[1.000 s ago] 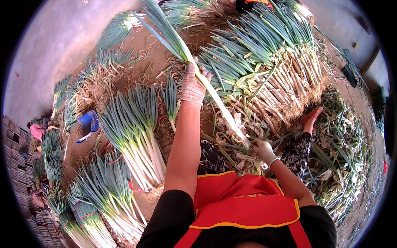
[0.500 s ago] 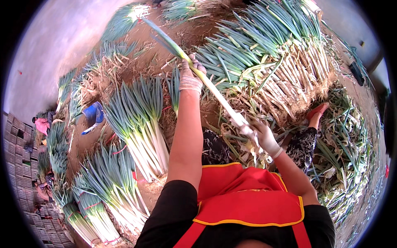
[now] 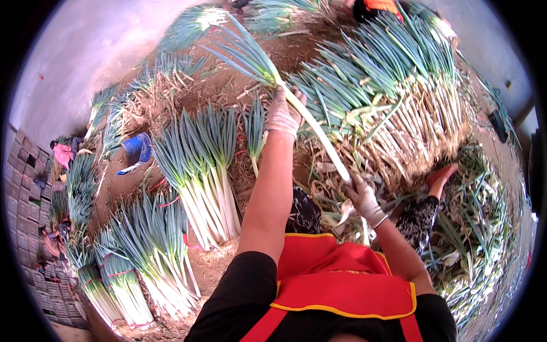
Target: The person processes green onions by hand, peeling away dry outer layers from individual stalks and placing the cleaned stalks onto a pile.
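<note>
A long green onion stretches diagonally in front of me, its green leaves at the far upper left and its white stalk running down to the right. My left hand, in a pale glove, is closed round it just below the leaves. At the lower white end, the gloved fingers of my right hand are closed on the stalk; its tip is partly hidden. Left of my left forearm lies a pile of clean green onions with white stalks. A large heap of untrimmed onions, with dry brown stalks and roots, lies beyond my right hand.
Peeled leaves and scraps cover the floor at right, beside my bare foot. Tied onion bundles lie at lower left. A blue bucket lies at left. Other people are at the far left and the top, one in orange.
The onion's leaves now fan out more, and its lower stalk looks smooth and white where loose skin hung before. Both hands sit slightly farther right in the picture.
</note>
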A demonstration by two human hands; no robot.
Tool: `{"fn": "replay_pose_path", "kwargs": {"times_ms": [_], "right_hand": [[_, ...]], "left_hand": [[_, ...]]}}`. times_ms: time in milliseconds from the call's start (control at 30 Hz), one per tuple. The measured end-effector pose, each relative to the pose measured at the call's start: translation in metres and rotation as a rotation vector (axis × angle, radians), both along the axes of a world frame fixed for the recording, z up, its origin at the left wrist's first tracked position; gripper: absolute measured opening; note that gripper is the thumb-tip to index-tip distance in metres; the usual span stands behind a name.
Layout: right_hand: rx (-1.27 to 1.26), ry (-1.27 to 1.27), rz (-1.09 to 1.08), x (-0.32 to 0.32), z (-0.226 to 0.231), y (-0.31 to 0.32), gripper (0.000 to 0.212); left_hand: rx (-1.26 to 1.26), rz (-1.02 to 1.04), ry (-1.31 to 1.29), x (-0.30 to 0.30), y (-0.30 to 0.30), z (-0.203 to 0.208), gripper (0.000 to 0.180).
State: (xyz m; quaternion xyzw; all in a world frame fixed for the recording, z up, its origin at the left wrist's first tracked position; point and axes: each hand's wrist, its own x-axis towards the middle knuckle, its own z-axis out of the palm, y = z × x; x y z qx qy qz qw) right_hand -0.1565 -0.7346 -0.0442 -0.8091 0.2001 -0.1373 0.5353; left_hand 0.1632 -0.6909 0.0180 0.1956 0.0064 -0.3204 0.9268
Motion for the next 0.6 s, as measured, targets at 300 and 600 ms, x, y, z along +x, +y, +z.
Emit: {"fn": "replay_pose_path", "kwargs": {"times_ms": [300,600], "right_hand": [[0.786,-0.371,0.035,0.066,0.0,0.013,0.052],[0.495,-0.23,-0.175,0.002,0.043,0.046,0.037]], "left_hand": [[0.132,-0.195,-0.138,-0.023,-0.015,-0.004,0.026],[0.145,-0.135,0.104,-0.018,-0.022,-0.012,0.022]]}}
